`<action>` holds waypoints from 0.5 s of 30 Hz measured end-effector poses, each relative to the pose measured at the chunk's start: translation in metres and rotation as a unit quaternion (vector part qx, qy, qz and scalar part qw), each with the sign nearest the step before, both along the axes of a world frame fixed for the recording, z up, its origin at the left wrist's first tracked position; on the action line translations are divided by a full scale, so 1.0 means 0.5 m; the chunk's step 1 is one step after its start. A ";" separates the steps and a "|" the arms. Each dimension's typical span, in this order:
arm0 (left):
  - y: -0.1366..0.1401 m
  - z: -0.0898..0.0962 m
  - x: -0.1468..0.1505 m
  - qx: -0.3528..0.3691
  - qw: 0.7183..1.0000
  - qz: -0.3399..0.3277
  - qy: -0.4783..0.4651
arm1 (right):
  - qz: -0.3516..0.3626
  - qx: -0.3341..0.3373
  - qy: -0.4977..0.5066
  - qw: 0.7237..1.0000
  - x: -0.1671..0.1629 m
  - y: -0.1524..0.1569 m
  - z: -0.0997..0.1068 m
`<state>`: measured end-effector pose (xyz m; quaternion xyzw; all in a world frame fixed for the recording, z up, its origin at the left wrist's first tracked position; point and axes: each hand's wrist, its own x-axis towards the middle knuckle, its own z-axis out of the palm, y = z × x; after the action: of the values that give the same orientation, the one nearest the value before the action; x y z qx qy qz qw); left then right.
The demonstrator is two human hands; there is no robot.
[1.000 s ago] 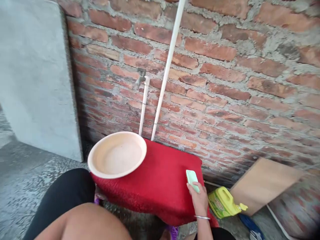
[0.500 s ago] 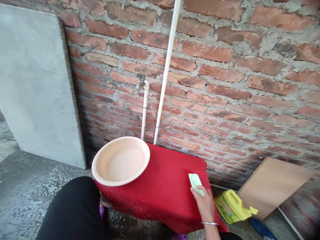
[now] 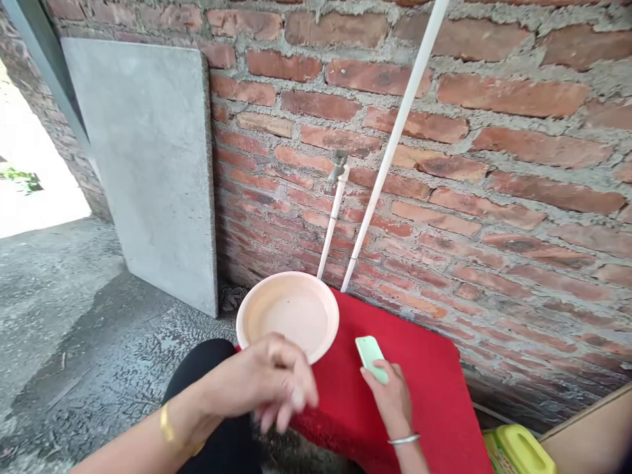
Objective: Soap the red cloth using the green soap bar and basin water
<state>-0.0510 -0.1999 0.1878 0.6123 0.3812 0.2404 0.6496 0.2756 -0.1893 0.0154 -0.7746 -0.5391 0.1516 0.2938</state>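
My right hand (image 3: 390,388) grips the lower end of a slim pale green phone (image 3: 370,357), thumb on one side and fingers on the other. The phone is over the red cloth (image 3: 419,368) covering a low table; I cannot tell whether it touches the cloth. My left hand (image 3: 276,378) is raised in front of the near rim of a cream plastic basin (image 3: 291,306). Its fingers are loosely bent, apart and somewhat blurred, with nothing visible in them. The basin sits on the left end of the red cloth and holds little or nothing that I can make out.
A tap (image 3: 338,164) on a white pipe rises behind the basin, beside a taller white pipe (image 3: 395,145). A grey slab (image 3: 153,178) leans on the brick wall at left. A yellow jug (image 3: 523,451) and a brown board (image 3: 592,428) are at lower right. The left floor looks wet.
My left hand has come into view from the lower left, in front of the basin. The view has turned left. My right hand and the phone are closer to the basin.
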 end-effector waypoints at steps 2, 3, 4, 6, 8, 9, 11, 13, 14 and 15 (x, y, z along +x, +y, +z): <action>0.053 -0.017 0.027 0.022 0.999 0.018 0.017 | 0.028 -0.025 -0.052 0.998 -0.072 0.030 -0.003; 0.083 -0.031 0.040 0.062 0.996 0.054 0.032 | 0.036 -0.033 -0.078 0.996 -0.102 0.041 -0.005; 0.113 -0.049 0.051 0.113 0.987 0.094 0.069 | 0.044 -0.037 -0.103 0.993 -0.124 0.050 -0.006; 0.167 -0.090 0.062 0.212 0.948 0.133 0.195 | 0.061 -0.030 -0.147 0.987 -0.143 0.058 -0.008; 0.208 -0.130 0.061 0.259 0.899 0.112 0.335 | 0.070 -0.023 -0.179 0.981 -0.121 0.058 -0.008; 0.224 -0.148 0.057 0.265 0.876 0.086 0.394 | 0.064 -0.026 -0.188 0.980 -0.094 0.055 -0.007; 0.248 -0.179 0.048 0.259 0.842 0.028 0.473 | 0.022 -0.044 -0.189 0.981 -0.016 0.041 -0.005; 0.267 -0.203 0.041 0.247 0.823 -0.009 0.511 | -0.051 -0.059 -0.164 0.983 0.085 0.017 -0.002; 0.277 -0.214 0.038 0.240 0.820 -0.015 0.520 | -0.093 -0.062 -0.143 0.983 0.139 0.001 0.001; 0.286 -0.225 0.036 0.234 0.818 -0.014 0.525 | -0.133 -0.056 -0.116 0.983 0.193 -0.018 0.004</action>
<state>-0.0329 -0.0569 0.0755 0.7846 0.5880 -0.0442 0.1915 0.3723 -0.1984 0.0176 -0.8671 -0.4521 0.0499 0.2030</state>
